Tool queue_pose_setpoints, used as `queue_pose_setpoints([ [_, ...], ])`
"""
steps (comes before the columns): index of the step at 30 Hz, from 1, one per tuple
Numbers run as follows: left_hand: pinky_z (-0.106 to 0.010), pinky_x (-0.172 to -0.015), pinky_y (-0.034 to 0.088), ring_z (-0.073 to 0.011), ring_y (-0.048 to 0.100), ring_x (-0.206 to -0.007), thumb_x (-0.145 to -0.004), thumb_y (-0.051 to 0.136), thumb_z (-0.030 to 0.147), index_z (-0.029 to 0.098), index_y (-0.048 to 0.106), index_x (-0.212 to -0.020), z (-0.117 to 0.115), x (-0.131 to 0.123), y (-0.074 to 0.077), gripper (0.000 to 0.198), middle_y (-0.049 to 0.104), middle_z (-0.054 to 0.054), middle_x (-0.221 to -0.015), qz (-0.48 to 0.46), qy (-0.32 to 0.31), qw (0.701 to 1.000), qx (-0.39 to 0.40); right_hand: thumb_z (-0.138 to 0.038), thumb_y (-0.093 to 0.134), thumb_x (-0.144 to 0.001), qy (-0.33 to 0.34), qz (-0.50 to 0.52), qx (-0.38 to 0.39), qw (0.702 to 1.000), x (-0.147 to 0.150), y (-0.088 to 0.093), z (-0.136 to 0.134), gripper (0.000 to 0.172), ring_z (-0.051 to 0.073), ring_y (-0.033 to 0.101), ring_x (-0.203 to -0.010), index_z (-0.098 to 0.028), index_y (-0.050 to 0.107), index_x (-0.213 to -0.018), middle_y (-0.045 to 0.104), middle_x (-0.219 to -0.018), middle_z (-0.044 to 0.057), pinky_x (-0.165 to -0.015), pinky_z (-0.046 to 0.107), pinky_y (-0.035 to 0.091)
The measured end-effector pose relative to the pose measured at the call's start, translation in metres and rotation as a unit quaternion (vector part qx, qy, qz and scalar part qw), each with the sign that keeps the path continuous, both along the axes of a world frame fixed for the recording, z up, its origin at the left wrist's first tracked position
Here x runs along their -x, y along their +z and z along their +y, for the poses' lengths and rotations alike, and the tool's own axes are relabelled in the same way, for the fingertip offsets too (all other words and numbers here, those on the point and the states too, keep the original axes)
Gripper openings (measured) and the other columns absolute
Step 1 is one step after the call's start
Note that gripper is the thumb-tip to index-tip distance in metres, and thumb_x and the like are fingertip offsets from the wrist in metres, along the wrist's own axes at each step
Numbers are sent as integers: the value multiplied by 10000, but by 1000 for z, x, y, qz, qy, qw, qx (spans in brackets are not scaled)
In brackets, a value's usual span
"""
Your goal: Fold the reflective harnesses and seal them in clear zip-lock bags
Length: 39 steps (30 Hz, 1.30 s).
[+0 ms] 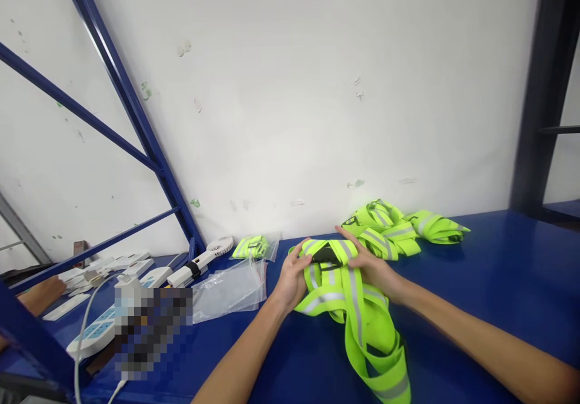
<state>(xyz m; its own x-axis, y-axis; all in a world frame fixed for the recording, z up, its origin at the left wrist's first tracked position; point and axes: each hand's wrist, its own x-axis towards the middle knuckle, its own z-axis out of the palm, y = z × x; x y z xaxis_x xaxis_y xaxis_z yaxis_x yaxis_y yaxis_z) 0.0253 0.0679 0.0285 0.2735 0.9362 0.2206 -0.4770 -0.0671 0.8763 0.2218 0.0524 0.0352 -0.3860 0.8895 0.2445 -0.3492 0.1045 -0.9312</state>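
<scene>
Holding hi-vis harness (356, 301) in L hand (291, 280) & R hand (378, 274), w/ part-closed fingers (302, 261), just in from back edge of table (489, 259); prob. half-gathered, w/ straps (385, 383) loose. Along edge: bagged bundle (251, 247), unbagged pile (380, 232).

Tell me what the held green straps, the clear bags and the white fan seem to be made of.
Green straps: probably synthetic fabric webbing, matt, since they fold softly; their grey stripes look like reflective tape.
Clear bags: likely thin, glossy plastic film, transparent and wrinkled.
White fan: probably hard moulded plastic, smooth, judging by its slatted grille.
</scene>
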Motion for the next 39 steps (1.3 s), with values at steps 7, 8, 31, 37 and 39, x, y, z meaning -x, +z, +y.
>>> queue_pose_setpoints([
  [7, -364, -898, 475, -225, 658, -962, -672, 752, 187, 169, 629, -1030, 6, -6, -14, 380, 698, -69, -1002, 27, 76, 995, -65, -484, 465, -862, -5, 59, 126, 990, 13, 7, -3, 482, 311, 704, -908, -210, 610, -1231, 747, -973, 96, -792, 447, 555],
  [8, -357, -895, 473, -221, 655, -963, -681, 735, 177, 173, 643, -1004, 7, -5, -15, 335, 698, -64, -996, 38, 94, 992, -79, -504, 471, -861, 15, 74, 147, 986, 13, 8, -4, 479, 319, 702, -910, -200, 633, -1194, 748, -971, 104, -789, 454, 555],
  [31, -375, -918, 482, -260, 582, -1112, -858, 583, 393, 181, 532, -1286, -8, -9, -14, 481, 598, -131, -1231, 300, 100, 937, -149, -204, 764, -613, -209, -5, -30, 977, -10, 16, 12, 732, 268, 637, -1034, -233, 537, -1308, 696, -1093, 65, -821, 347, 540],
  [37, -407, -884, 497, -288, 554, -1124, -776, 689, 400, 253, 478, -1366, -12, -9, -18, 643, 531, -121, -1339, 413, 112, 877, -221, -224, 796, -600, -256, 19, -17, 966, -27, 32, 9, 757, 278, 676, -927, -246, 542, -1312, 715, -1020, 74, -716, 342, 568],
  [39, -454, -943, 457, -304, 518, -1175, -768, 695, 429, 281, 328, -1456, -13, -9, -20, 794, 457, -123, -1414, 445, 112, 857, -234, -216, 781, -619, -210, 63, 9, 976, -26, 38, 4, 780, 265, 695, -883, -275, 500, -1344, 726, -977, 48, -723, 354, 574],
])
